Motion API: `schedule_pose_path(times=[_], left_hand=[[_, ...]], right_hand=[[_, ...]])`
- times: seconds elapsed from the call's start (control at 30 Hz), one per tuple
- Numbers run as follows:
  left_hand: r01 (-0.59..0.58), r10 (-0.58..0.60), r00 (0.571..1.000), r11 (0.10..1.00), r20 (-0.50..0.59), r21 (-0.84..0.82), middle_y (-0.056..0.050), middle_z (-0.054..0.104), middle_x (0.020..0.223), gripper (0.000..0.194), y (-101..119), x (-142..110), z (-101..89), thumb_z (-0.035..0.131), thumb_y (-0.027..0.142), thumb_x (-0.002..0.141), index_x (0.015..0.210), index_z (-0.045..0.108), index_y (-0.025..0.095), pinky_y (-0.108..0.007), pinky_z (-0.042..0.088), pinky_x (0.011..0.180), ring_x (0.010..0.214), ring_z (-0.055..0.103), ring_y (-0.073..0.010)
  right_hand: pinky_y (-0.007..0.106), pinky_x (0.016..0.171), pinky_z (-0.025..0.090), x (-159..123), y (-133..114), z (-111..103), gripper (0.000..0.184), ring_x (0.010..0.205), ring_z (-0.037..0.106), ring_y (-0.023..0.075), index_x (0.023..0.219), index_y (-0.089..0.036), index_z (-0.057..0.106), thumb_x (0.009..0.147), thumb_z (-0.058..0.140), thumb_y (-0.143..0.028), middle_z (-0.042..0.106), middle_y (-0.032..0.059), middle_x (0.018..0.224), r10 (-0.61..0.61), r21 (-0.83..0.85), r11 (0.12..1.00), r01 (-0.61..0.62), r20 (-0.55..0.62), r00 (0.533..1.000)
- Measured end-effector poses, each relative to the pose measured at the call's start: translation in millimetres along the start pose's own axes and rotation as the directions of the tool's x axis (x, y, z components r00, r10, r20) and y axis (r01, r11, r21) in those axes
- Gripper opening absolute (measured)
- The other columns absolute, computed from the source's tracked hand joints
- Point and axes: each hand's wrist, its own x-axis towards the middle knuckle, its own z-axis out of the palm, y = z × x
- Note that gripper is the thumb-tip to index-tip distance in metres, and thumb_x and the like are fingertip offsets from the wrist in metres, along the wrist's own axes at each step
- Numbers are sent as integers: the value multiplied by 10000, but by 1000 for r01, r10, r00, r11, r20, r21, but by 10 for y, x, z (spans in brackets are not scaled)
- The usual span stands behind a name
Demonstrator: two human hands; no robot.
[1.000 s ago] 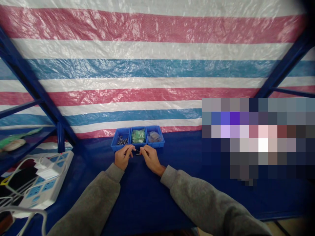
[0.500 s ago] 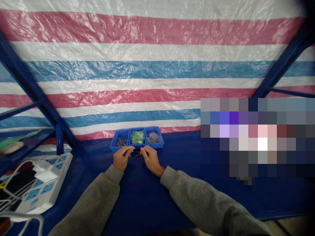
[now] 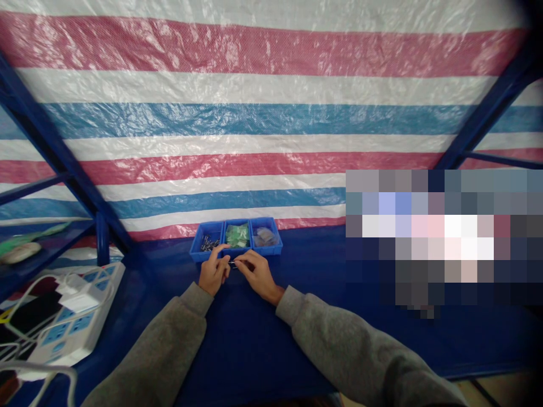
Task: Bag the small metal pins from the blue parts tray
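My left hand (image 3: 214,272) is closed at thumb and lower fingers, its index finger stretched out toward the bins. Opposite it, my right hand (image 3: 257,274) pinches thumb and fingertips together. A small dark, thin piece (image 3: 232,263) with a pale glint shows between the two hands; its kind is too small to tell, and fingers hide its ends. Just beyond stand three joined blue bins. The left bin (image 3: 195,249) holds several small dark and silvery thin parts (image 3: 209,243), the middle one green-tinted clear packets (image 3: 237,236), the right one clear plastic packets (image 3: 266,237).
The hands work over a dark blue tabletop (image 3: 250,350). At left lies a white power strip (image 3: 91,325) with plugs and white cables. A striped plastic sheet (image 3: 263,121) hangs behind, between blue frame posts (image 3: 72,158). A pixelated patch covers the right side.
My left hand has shifted slightly down, and its index finger has lifted and stretched out. The right fingertips have moved left, toward the left hand. The bins have stayed put.
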Motion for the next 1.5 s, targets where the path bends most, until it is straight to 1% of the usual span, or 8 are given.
schedule_pose_path(times=[0.23, 0.5, 0.7, 0.87, 0.97, 1.2, 1.37, 1.5], left_hand=[[-21, 21, 1000, 999, 12, 26, 79, 521, 488, 353, -44, 8, -24, 455, 374, 862, 1149, 490, 171, -164, 379, 388, 348, 457, -63], [-172, 180, 981, 979, -66, 112, -26, 641, 729, 195, -167, 47, -16, 593, 330, 788, 796, 665, 149, -196, 437, 463, 447, 505, -67], [-262, 269, 958, 962, -99, 79, -76, 641, 934, 186, -107, 26, -28, 583, 281, 800, 903, 675, 157, -203, 479, 496, 518, 546, -72], [-142, 146, 983, 989, -110, 43, -2, 625, 645, 216, -81, 19, -40, 486, 295, 859, 954, 628, 162, -182, 451, 462, 483, 555, -88], [-121, 130, 986, 989, -108, 86, 6, 618, 661, 224, -72, 31, -42, 463, 304, 871, 974, 607, 167, -185, 440, 463, 461, 528, -80], [-265, 283, 959, 917, -17, 297, -59, 638, 974, 280, -65, 62, -35, 430, 284, 887, 1079, 618, 205, -280, 456, 802, 868, 594, -167], [-183, 206, 976, 954, -73, 239, 4, 616, 694, 235, -137, 50, -33, 506, 317, 847, 1015, 597, 178, -227, 458, 624, 594, 570, -117], [-153, 179, 978, 966, -109, 207, 62, 528, 536, 217, -130, 33, -39, 524, 310, 835, 1005, 556, 179, -197, 426, 572, 496, 523, -91]], right_hand=[[238, 613, 377, -2, -21, 3, 237, 639, 492, 126, 773, -181, 633, 880, 482, -329, 545, 12, 703, -4, -22, 1000, 3, -21, 1000], [223, 624, 362, 26, -8, -8, 327, 638, 500, 116, 685, -163, 569, 920, 383, -294, 543, 5, 667, 24, -45, 999, -28, -76, 997], [214, 592, 341, 15, 22, 19, 393, 565, 474, 98, 596, -162, 525, 923, 379, -323, 503, -14, 588, 23, -99, 995, -28, -48, 999], [216, 552, 317, 17, 32, 15, 422, 515, 448, 90, 556, -162, 491, 925, 375, -332, 469, -25, 534, 67, -134, 988, -79, -94, 993], [215, 553, 316, 15, 23, 8, 420, 520, 450, 90, 563, -160, 497, 926, 374, -331, 463, -27, 536, 64, -126, 989, -78, -111, 992], [221, 587, 341, 1, -6, -8, 392, 574, 476, 106, 630, -162, 551, 927, 365, -338, 513, -11, 599, 54, -98, 993, -71, -159, 986], [229, 632, 373, 12, -34, -18, 313, 663, 518, 129, 794, -165, 602, 923, 368, -326, 582, 17, 725, 62, -59, 996, -74, -183, 981], [231, 620, 379, 10, -35, -5, 269, 653, 507, 130, 835, -169, 609, 908, 408, -332, 579, 21, 740, 29, -54, 998, -34, -94, 995]])
